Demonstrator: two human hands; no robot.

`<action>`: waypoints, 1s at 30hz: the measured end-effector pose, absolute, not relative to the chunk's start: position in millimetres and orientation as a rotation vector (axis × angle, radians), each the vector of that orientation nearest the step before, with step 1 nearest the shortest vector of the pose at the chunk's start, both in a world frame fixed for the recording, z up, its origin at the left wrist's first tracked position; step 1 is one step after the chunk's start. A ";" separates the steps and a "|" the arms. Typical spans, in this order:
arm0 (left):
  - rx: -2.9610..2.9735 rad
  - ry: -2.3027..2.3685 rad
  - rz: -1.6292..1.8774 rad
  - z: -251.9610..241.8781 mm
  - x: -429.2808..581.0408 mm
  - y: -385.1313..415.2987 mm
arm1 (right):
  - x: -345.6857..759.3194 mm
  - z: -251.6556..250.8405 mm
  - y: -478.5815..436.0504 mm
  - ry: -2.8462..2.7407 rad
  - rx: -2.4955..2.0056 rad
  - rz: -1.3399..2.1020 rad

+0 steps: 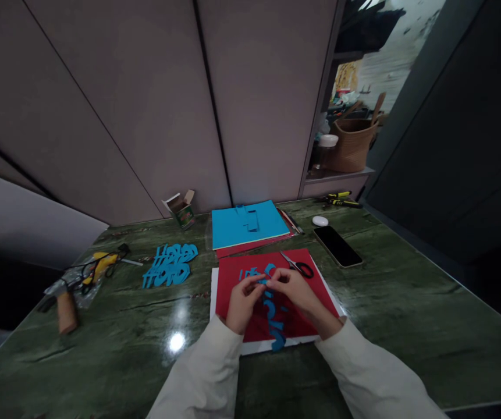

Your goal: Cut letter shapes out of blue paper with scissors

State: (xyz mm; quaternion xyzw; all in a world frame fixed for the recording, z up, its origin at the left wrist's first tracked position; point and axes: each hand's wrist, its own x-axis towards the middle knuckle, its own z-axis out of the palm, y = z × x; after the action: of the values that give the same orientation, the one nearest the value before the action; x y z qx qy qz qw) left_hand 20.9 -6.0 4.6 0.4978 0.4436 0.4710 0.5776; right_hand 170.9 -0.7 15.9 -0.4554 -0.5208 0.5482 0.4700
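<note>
My left hand and my right hand meet above a red paper sheet, their fingertips pinching a blue paper cutout. The cutout is a long, lacy strip that hangs down across the red sheet and past its near edge. Beneath the sheet lies a white board. Black-handled scissors rest on the sheet just beyond my right hand. Left of the sheet lies a similar blue cutout, and a stack of blue paper sits farther ahead.
A black smartphone and a white round object lie right on the green marble table. A yellow glue gun, a wooden-handled tool, yellow-black pliers and a small open box lie around. Cabinet doors stand behind.
</note>
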 end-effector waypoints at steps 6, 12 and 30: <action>0.933 0.966 1.084 3.0 22.3 -4.2 | 171.6 13.7 0.7 -1.283 -1.097 1.360; 0.865 0.965 1.074 8.4 20.6 -6.0 | 173.0 15.0 2.2 -1.315 -1.125 1.271; 1.248 1.066 1.136 -0.2 18.6 -3.9 | 166.6 12.7 -2.7 -1.400 -1.058 1.263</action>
State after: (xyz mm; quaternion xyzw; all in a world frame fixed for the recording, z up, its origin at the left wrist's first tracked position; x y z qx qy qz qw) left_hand 18.6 -3.9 -0.2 0.5254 0.4489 0.4784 0.5418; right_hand 166.6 -2.7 12.7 -0.4320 -0.5714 0.5155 0.4703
